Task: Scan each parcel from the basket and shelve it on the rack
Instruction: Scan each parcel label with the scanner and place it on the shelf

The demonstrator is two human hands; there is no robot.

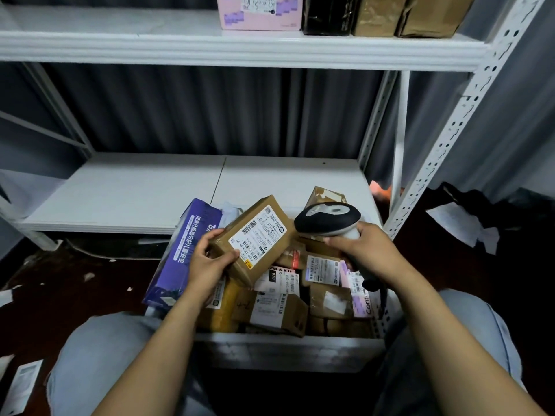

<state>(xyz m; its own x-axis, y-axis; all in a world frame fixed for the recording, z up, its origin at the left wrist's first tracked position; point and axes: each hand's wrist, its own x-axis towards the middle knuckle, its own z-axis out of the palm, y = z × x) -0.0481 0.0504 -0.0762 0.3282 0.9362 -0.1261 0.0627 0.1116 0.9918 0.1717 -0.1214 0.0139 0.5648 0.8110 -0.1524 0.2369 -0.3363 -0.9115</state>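
My left hand (207, 259) grips a brown cardboard parcel (255, 217) by its near left end, tilted, with its white barcode label facing up. My right hand (366, 250) holds a black and grey barcode scanner (327, 219) by its handle, the head close to the parcel's right end. Both are above a white basket (288, 349) between my knees, filled with several brown labelled parcels (279, 307). The white rack's lower shelf (144, 187) lies behind the basket.
A purple box (186, 250) leans at the basket's left side. The rack's upper shelf (210, 46) carries a pink box (258, 13), a black parcel and brown parcels at its right end. A perforated upright (444, 136) stands at right. Paper scraps litter the dark floor.
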